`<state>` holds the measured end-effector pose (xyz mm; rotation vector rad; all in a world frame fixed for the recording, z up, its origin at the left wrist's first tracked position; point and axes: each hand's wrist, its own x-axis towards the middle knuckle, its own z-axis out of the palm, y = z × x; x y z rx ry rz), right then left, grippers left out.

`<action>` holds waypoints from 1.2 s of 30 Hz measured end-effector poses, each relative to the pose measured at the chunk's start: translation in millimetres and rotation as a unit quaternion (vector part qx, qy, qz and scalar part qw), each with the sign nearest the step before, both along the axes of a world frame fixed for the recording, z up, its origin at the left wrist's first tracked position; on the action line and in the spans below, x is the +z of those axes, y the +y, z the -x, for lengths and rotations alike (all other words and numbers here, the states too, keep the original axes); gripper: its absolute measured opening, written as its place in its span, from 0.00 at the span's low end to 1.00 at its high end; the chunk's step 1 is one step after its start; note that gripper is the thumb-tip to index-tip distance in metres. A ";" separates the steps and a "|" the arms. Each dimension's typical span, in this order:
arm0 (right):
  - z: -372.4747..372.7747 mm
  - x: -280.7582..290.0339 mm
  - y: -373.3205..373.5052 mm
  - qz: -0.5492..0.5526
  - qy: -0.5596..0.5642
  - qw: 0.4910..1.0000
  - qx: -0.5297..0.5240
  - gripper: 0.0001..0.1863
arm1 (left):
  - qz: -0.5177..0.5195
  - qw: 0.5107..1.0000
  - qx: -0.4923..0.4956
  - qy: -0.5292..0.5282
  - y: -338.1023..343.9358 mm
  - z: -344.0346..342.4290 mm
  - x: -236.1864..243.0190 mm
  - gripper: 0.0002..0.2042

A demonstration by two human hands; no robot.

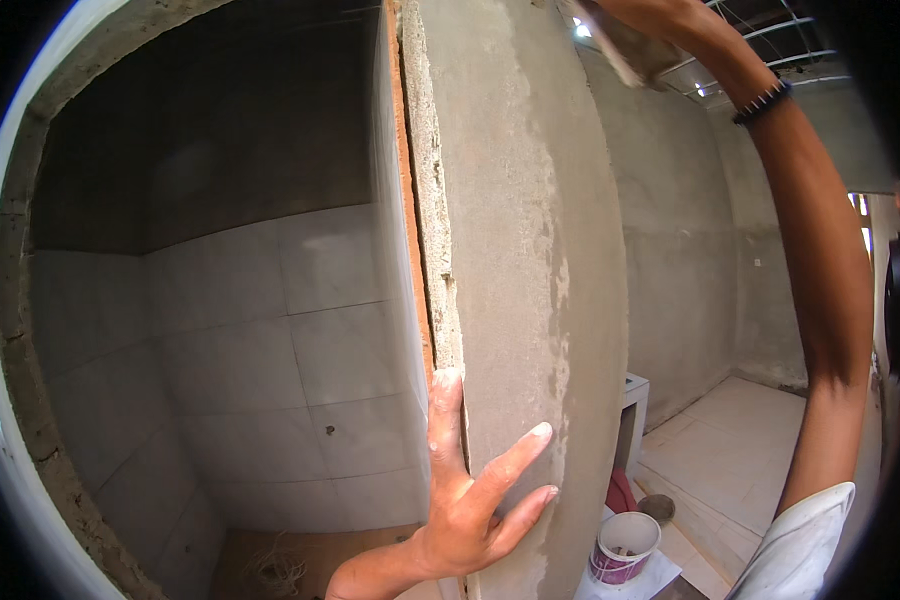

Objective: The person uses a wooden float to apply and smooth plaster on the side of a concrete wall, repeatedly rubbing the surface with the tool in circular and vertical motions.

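My left hand [470, 510] is open at the lower middle, its fingers spread. One finger points up along the edge of a grey plastered wall end [510, 250]; the others extend over its face. Up that edge runs a thin orange-brown strip [414, 200], with a rough, pale mortar band [432, 190] beside it. My right arm rises along the right side, a dark beaded bracelet [763, 102] at the wrist. At the top, my right hand [660, 15] is partly cut off and blurred, close to a brownish, pale-edged object [625, 48] that I cannot name.
Left of the wall end is a recess with large grey tiles [230, 370] and tangled string [278, 568] on its floor. At the lower right, a white and purple bucket [625, 548] stands near a round, dark object [656, 510] and a pale tiled surface [730, 440].
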<state>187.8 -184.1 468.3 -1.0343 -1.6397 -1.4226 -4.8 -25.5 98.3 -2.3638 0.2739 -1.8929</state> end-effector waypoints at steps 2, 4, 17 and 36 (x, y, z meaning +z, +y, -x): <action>31.9 -4.5 19.0 0.011 0.075 0.997 -0.013 0.23 | 0.004 1.000 0.020 -0.001 1.3 8.6 0.4 0.27; 58.2 -34.3 16.7 0.038 0.141 0.988 -0.055 0.23 | 0.005 1.000 0.019 0.003 0.5 11.2 0.6 0.27; 38.3 -28.0 34.0 -0.038 0.062 0.996 -0.042 0.20 | -0.007 0.999 -0.028 0.019 2.2 6.2 1.2 0.26; 34.5 -56.6 46.3 -0.007 0.068 0.997 -0.031 0.23 | -0.002 1.000 0.011 -0.007 3.0 5.5 -10.5 0.27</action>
